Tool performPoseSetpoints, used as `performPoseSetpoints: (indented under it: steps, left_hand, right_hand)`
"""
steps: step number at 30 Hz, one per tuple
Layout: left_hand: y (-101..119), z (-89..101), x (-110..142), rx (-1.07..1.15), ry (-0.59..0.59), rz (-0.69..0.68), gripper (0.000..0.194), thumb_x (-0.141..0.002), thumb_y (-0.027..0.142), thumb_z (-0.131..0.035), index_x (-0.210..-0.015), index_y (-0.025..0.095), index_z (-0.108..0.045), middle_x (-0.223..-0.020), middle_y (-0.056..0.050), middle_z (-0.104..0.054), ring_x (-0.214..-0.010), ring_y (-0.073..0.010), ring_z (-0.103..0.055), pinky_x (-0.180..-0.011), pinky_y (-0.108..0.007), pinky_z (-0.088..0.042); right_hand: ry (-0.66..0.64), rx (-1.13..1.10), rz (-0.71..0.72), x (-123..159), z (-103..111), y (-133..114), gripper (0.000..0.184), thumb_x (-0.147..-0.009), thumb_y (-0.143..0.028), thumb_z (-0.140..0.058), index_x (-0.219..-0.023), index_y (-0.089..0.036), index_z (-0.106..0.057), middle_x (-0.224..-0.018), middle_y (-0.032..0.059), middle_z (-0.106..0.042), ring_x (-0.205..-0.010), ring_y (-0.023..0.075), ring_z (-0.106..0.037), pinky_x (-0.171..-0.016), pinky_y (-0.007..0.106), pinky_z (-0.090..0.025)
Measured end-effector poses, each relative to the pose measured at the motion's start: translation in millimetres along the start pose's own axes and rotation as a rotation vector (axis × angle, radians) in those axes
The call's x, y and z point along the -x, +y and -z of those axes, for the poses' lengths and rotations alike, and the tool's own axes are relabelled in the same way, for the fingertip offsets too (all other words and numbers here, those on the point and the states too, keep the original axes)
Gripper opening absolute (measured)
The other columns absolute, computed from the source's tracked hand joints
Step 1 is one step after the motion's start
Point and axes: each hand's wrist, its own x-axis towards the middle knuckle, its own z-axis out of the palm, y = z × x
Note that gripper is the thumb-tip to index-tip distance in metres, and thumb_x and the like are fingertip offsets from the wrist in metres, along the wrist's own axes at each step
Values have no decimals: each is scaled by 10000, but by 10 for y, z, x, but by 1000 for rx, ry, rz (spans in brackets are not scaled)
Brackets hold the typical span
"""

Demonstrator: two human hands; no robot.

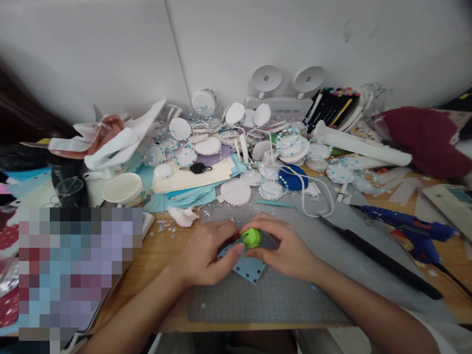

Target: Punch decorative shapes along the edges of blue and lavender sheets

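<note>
Cluttered wooden desk (162, 248), grey mat (265, 305). Above mat, green punch (252, 238) was gripped by curled right hand (285, 246), blue paper (250, 265) nearside; left hand (210, 253) half-curled, hold unclear. Edge holes (247, 275) were punched, visible middle left uncut.

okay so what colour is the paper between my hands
Light blue paper with dark flower shapes, head view.

Desk (162, 250): wood, smooth, slight sheen. Mat (287, 306) nr front edge: grey, plastic-looking, mostly matt. On it, green punch (252, 238): smooth plastic, a bit shiny; blue paper (251, 269), matt. Back edge: 2 lamp heads (266, 78), smooth wht plastic. Back R corner: maroon cloth (420, 140), soft, matt. R edge: glue gun (409, 222), blue plastic.
</note>
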Motion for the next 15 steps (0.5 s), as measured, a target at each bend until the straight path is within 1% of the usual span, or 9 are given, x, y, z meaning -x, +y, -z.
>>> performPoseSetpoints:
  steps: [3,5,9,12,15]
  left_hand:
    - [-18,-13,16,-20,24,12,64,-812,153,-423,-767,167,-465,-700,-14,-485,-634,-146,-465,-585,-268,-330]
    - [-25,-23,23,-14,64,3,83,-806,123,-427,-747,169,-464,-681,-5,-469,-623,-139,-460,-577,-264,-324]
    - [-18,-15,26,-9,148,-47,147,-834,121,-432,-698,175,-434,-650,5,-438,-607,-129,-439,-564,-259,-304]
    - [-13,-5,23,-23,158,-69,166,-829,118,-438,-679,180,-404,-641,7,-417,-594,-127,-415,-551,-263,-282]
    - [-10,0,20,-8,148,-91,165,-821,115,-441,-680,183,-387,-633,11,-402,-585,-126,-405,-548,-265,-275]
  right_hand:
    - [11,12,28,16,12,-2,297,-735,-225,-739,-1008,-185,-631,-897,34,-591,-872,180,-560,-791,290,-429]
    - [19,18,45,29,13,-2,323,-740,-240,-734,-1035,-182,-618,-916,39,-585,-884,180,-557,-807,293,-429]
    - [52,15,66,43,13,11,333,-759,-261,-717,-1066,-203,-600,-975,42,-587,-944,183,-550,-868,301,-413]
    - [50,-61,7,46,6,23,329,-765,-285,-712,-1069,-229,-599,-1000,35,-591,-976,187,-548,-891,304,-411]
    - [63,-272,-128,46,-5,27,347,-755,-343,-716,-1062,-238,-596,-999,30,-593,-964,185,-555,-862,298,-436]
